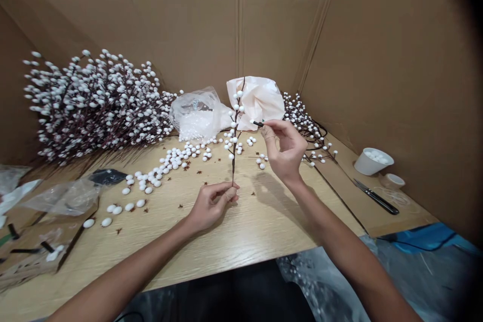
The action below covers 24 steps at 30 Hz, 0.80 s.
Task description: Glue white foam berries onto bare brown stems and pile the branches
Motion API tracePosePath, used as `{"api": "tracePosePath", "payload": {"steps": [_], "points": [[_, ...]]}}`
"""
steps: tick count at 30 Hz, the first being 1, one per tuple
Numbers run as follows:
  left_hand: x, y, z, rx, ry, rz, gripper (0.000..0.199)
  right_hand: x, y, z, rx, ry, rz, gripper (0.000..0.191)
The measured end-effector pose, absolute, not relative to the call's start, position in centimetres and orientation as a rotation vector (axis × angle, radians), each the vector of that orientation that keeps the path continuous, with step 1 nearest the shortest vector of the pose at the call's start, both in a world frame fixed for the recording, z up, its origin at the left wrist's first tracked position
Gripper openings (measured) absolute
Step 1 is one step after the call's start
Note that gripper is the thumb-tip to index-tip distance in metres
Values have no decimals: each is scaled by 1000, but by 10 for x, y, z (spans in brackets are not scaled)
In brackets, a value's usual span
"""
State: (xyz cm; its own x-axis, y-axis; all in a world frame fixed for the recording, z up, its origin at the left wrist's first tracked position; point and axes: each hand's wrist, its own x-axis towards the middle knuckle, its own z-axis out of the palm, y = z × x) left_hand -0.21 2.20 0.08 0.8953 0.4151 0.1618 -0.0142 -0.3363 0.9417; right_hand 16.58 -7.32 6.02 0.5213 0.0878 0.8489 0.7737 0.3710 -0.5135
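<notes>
My left hand (213, 205) is closed around the lower end of a thin dark stem (234, 153), which stands upright and bears several white berries along its upper part. To the right of the stem, my right hand (285, 148) pinches a short black stick (258, 124) with a white tip. That tip points left toward the stem and is apart from it. Loose white berries (175, 157) lie across the table behind and left of my left hand, with small brown star-shaped pieces (180, 206) scattered among them.
A big bundle of berry branches (101, 105) lies at the back left, a smaller one (302, 115) at the back right. Between them are a clear bag (198, 113) and pale crumpled wrap (264, 98). On the right, a white cup (372, 162), tape roll (393, 181) and knife (377, 197).
</notes>
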Motion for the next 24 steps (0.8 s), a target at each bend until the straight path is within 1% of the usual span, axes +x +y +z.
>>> {"api": "tracePosePath", "payload": {"steps": [6,14,24], "points": [[-3,21,-1,1895,271,413,31,169,-73,63,-1068,-884,-604,12],[-4,23,-1,1986,236,352,30,174,-74,65,-1099,-835,-635,10],[-5,23,-3,2022,234,328,32,176,-75,65,-1123,-879,-712,12]]}}
